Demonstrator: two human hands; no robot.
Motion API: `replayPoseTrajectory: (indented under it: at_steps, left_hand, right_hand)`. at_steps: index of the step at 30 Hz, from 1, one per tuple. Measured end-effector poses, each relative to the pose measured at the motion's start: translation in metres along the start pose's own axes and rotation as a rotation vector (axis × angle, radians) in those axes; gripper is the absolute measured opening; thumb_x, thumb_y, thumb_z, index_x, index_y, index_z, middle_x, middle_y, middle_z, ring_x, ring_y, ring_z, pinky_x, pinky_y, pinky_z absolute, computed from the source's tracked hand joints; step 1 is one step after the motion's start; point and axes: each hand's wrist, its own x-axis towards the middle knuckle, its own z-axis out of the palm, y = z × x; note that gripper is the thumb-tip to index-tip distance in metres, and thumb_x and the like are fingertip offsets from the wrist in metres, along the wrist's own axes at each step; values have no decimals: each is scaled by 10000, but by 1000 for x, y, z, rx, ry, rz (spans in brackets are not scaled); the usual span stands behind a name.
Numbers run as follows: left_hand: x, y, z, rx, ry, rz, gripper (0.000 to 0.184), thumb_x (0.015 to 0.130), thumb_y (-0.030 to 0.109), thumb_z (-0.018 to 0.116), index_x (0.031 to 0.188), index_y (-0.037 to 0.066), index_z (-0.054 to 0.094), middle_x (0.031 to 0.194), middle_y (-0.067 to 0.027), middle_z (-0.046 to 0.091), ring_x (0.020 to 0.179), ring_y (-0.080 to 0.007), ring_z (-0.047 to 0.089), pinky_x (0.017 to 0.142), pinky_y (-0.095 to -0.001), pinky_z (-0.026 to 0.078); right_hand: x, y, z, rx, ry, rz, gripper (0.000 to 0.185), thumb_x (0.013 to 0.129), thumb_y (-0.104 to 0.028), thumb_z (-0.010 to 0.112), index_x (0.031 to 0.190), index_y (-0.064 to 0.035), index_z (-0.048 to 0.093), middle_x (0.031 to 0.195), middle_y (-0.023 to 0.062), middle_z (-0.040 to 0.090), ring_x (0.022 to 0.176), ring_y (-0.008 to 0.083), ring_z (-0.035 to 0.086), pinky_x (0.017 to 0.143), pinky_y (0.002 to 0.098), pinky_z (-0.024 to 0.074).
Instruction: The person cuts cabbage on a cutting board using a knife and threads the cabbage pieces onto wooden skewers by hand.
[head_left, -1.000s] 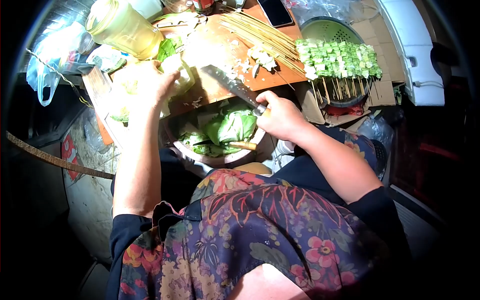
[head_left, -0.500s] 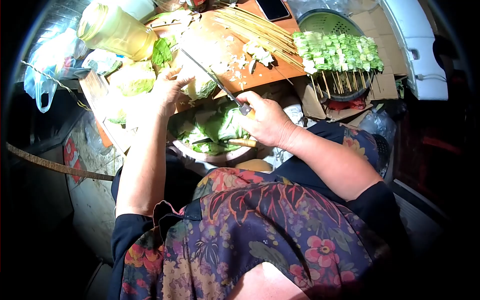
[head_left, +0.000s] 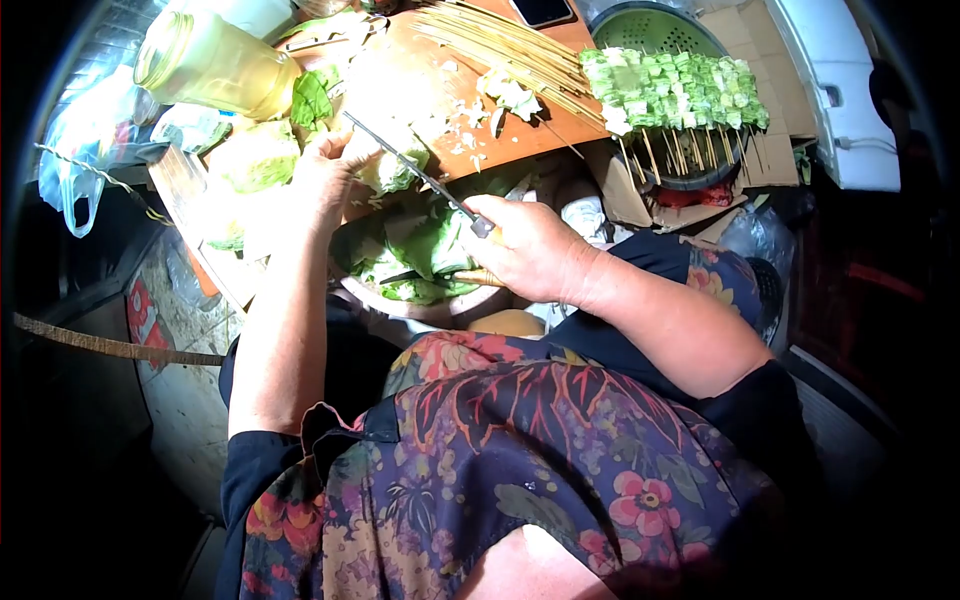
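My right hand (head_left: 535, 245) is closed around the handle of a long, thin-bladed knife (head_left: 415, 168). The blade points up and left, over a cut piece of cabbage (head_left: 398, 172) at the near edge of the wooden board (head_left: 560, 110). Beside that piece is my left hand (head_left: 325, 180), its fingers bent against the cabbage's left side; glare blurs part of the contact. Left of this hand sits a larger cabbage (head_left: 258, 155). Below the blade, a bowl (head_left: 375, 300) holds green leaves and a second knife with a wooden handle (head_left: 477, 277).
Bamboo skewers (head_left: 500, 45) lie across the board near a phone (head_left: 542, 10). Skewered cabbage pieces (head_left: 670, 90) rest over a green colander (head_left: 655, 30) at the right. A jar of yellowish liquid (head_left: 215, 65) and a plastic bag (head_left: 85, 150) are at the left.
My left fingers have bent in closer to the cabbage piece. The knife and my right hand have shifted slightly left, and the whole view has moved a little.
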Motion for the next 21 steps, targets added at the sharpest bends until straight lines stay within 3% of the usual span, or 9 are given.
replayPoseTrajectory:
  at_steps: [7,21]
  left_hand:
    - [3,-1,2,22,28,26,343,831,91,712,1150,30,601,1049,-49,671,855,-129,631,613,-261,521]
    - [2,5,5,104,51,-26,423,807,96,743,1185,-9,584,1076,-78,664,881,-153,642,638,-271,547]
  right_hand:
    - [12,-2,-5,-50,-88,87,228,829,-170,518,943,25,552,862,260,621,864,416,612,767,464,481]
    - [56,-12,7,-188,-81,148,255,846,-189,528,982,17,589,911,254,636,895,386,630,796,435,493]
